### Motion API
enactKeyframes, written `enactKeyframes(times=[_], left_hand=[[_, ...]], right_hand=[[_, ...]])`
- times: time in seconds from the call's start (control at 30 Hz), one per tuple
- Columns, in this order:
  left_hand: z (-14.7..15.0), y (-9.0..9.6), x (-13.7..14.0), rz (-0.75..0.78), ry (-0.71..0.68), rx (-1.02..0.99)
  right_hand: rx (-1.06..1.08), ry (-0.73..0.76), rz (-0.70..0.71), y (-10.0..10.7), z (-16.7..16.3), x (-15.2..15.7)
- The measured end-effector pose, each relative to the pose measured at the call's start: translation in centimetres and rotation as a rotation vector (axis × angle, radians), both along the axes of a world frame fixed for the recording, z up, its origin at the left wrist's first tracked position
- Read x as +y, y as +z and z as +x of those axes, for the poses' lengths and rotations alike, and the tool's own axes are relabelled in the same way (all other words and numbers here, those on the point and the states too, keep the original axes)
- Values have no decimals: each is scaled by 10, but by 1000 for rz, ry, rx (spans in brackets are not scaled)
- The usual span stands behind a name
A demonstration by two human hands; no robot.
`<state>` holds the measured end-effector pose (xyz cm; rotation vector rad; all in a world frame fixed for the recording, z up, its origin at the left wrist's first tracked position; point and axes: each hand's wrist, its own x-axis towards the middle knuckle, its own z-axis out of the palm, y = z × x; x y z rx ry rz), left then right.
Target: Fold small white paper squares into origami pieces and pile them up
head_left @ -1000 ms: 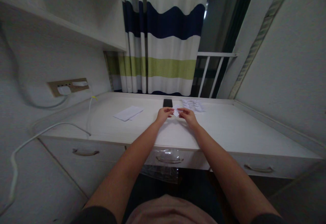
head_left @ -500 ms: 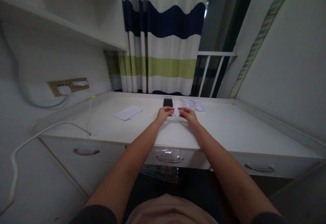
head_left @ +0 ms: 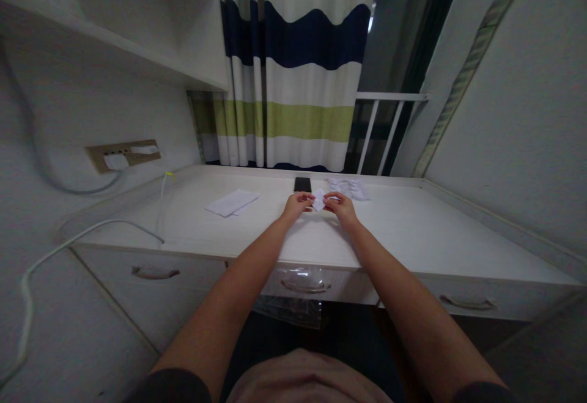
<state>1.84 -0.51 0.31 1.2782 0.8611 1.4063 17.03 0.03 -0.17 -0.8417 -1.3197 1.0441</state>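
Between my two hands is a small folded piece of white paper (head_left: 318, 200), held just above the desk. My left hand (head_left: 296, 205) pinches its left edge with thumb and fingers. On the opposite edge, my right hand (head_left: 340, 205) grips it in the same way. Behind the right hand lie several folded white paper pieces (head_left: 351, 189) in a group. A flat black object (head_left: 302, 184), perhaps a phone, rests just beyond my left hand. Further left is a small stack of white paper sheets (head_left: 233, 202).
The white desk (head_left: 413, 232) has drawers along its front, and clear plastic (head_left: 302, 277) hangs over the middle one. A white cable (head_left: 110, 222) crosses the left end near a wall socket (head_left: 123, 155). A striped curtain (head_left: 312, 85) hangs at the back.
The folded paper has shifted very slightly and turned a little between my fingers. Both hands stay in nearly the same place; everything else is still.
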Motion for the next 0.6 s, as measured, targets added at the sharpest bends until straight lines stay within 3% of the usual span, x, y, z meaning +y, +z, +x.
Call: enactKeyframes(times=[0.33, 0.6], left_hand=[[1, -2, 0, 13, 6, 38], [0, 0, -2, 8, 35, 43]], right_hand=[[-54, 37, 34, -2, -1, 1], [-23, 43, -92, -2, -1, 0]])
